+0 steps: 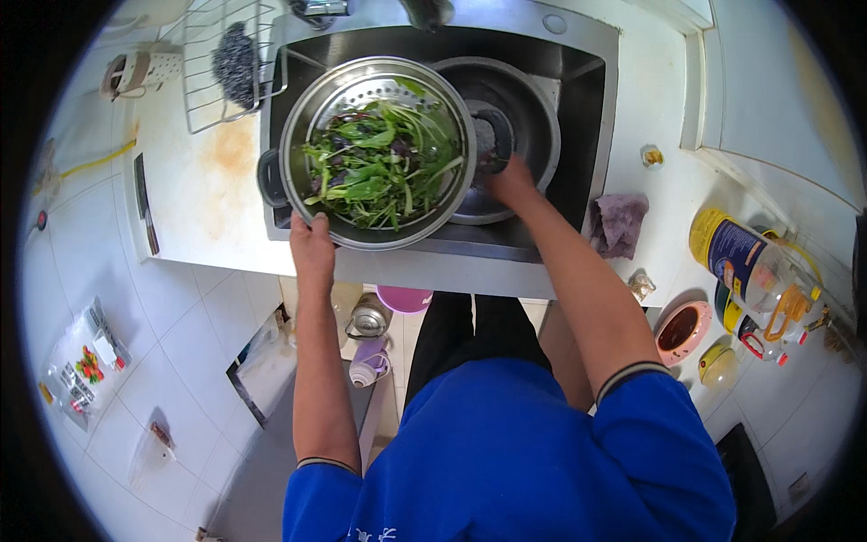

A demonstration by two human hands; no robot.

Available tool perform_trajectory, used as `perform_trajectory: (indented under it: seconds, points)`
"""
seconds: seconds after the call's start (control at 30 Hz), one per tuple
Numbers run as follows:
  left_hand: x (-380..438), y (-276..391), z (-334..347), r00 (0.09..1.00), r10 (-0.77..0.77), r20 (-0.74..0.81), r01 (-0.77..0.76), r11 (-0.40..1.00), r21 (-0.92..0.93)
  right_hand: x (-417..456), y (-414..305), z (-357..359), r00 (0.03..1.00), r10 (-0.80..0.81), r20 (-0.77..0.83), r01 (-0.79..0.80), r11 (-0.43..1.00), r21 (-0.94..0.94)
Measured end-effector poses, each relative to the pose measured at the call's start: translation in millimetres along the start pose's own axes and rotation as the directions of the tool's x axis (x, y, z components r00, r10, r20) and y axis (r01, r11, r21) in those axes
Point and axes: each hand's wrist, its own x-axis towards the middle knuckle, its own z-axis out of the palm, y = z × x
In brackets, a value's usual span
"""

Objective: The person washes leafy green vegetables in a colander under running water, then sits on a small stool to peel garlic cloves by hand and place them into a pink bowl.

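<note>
A stainless steel steamer pot (379,242) with a perforated inside is tilted slightly over the left part of the sink, holding leafy greens (386,159) with some purple leaves. My left hand (313,247) grips its near left rim, thumb on top and fingers underneath. One black side handle (271,177) sticks out to the left, the other (500,142) to the right. Beside and partly under the right handle is my right hand (513,181), its fingers hidden, so its hold is unclear. Below it a metal basin (545,129) rests in the sink, partly covered by the pot.
The steel sink (596,135) has a faucet (427,12) at its far edge. On the left are a wire rack (203,88) with a steel-wool scourer (236,66) and a knife (144,203). A purple cloth (619,225) and an oil bottle (738,261) stand right.
</note>
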Motion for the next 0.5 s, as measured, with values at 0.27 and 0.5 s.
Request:
perform_trajectory:
  seconds: [0.27,0.5]
  points:
    - [-16,-10,2,0.984,0.178,0.003,-0.177,0.983,0.055,-122,-103,-136,0.88,-0.275,-0.387,0.339,0.935,0.105]
    - [-36,36,8,0.982,0.172,0.078,-0.171,0.985,-0.017,-95,-197,-95,0.848,-0.512,-0.137,0.472,0.848,-0.241]
